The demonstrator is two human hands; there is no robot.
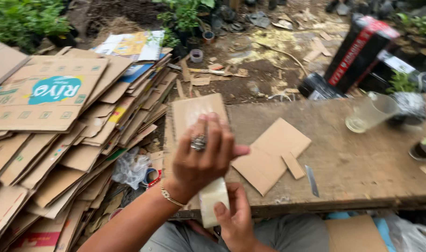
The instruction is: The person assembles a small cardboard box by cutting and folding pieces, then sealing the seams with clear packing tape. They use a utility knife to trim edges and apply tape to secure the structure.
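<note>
Nearest the camera, right hand (235,215) comes up from the lap, fingers curled round the lower end of a pale tape roll (213,201), thumb pressed on its face. Roll sits at the near edge of the bench (362,163), partly hidden by the other hand. Left hand (201,156) crosses in from lower left, forearm angled up, wrist bent, palm down; ring and bracelet visible. Its fingers spread flat on a wrapped cardboard piece (194,112), pressing it down; it grips nothing, and the thumb points right. Piece stands tilted at the bench's left end, top edge past the bench's far edge.

Just right of the hands: flat cardboard sheet (271,154) with a small strip (293,165) on it, blade (311,179) lying beside, apart from both hands. Bare bench right of the blade, open room there. Farther right a clear jug (369,112) and small pots (421,147) near the far right edge.

Left side crowded: big stack of flattened boxes (54,130) close against the bench end, little room. Beyond the bench, dirt ground (259,65) littered with scraps, a black box (358,51), plants (21,18) at the back.
</note>
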